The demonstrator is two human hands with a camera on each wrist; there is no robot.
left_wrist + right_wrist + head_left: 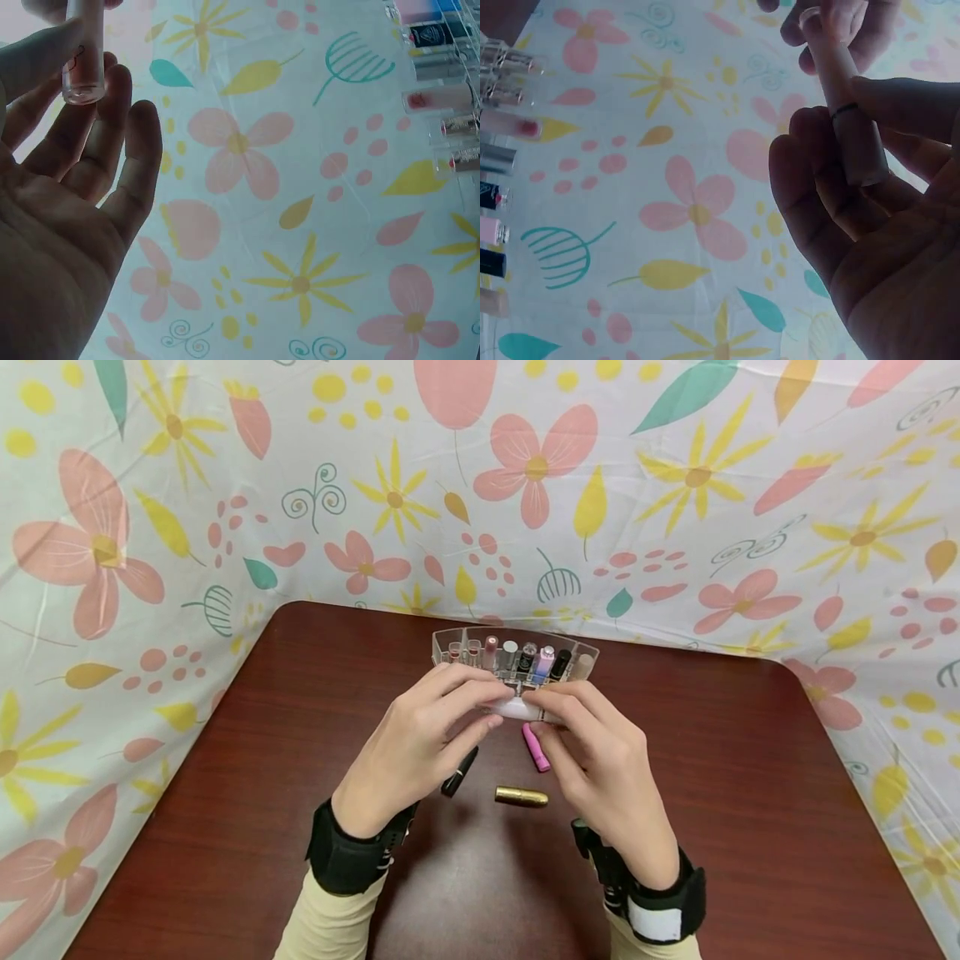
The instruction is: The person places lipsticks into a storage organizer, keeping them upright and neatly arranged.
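"Pale tube [513,709], slim: who has it?"

"Left hand [427,735] and right hand [600,747] pinch opposite ends, above the tabletop [750,777], in front of the clear rack [447,638] near the far edge."

"What's hard to see?"

"Both hands cover the rack's lower front. The tube's marking blurs in the left wrist view. The tabletop's near edge lies out of frame."

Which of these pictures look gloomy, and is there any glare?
Head view: left hand and right hand well lit, pale sheen on the table between the forearms. Left wrist view: palm dim, upper left corner washed out near the tube. Right wrist view: palm and tube in shade, darker than the patterned cloth.
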